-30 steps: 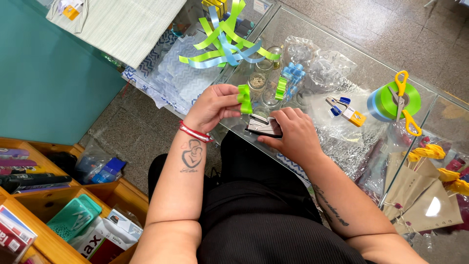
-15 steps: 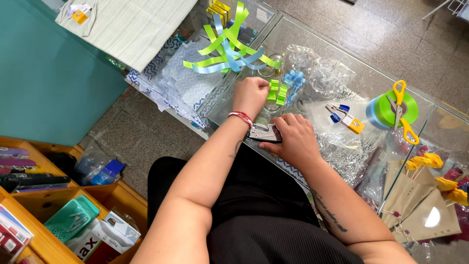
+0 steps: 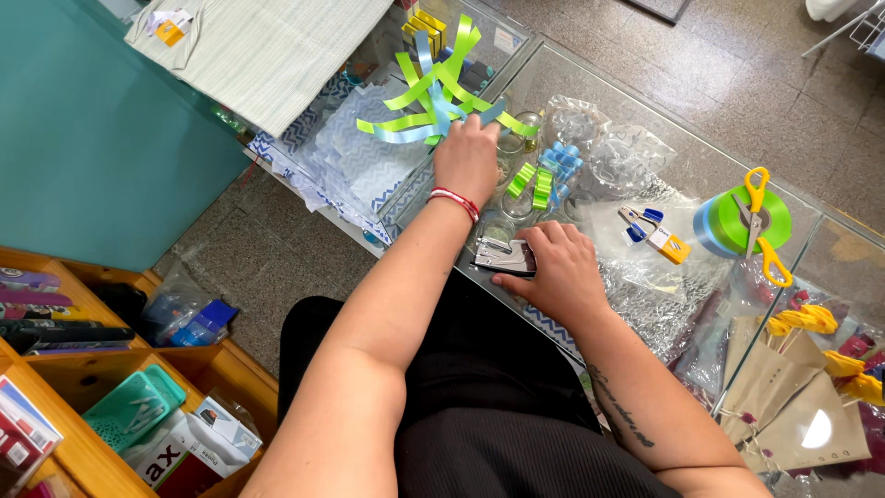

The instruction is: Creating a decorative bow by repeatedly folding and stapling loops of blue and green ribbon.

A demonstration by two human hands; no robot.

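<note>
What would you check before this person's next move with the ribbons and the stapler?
1. Left hand on the loose green and blue ribbon strips: ok, it reaches them at the pile's near edge.
2. Firm hold on a strip: cannot tell, the fingers are hidden.
3. Right hand on the stapler: ok, it rests on it at the glass counter's near edge.
4. Folded ribbon loops within reach: ok, they lie between the two hands.
5. Scissors out of the way: ok, they lie on the ribbon roll, off to the right.
6. Stapler loaded: cannot tell.
</note>
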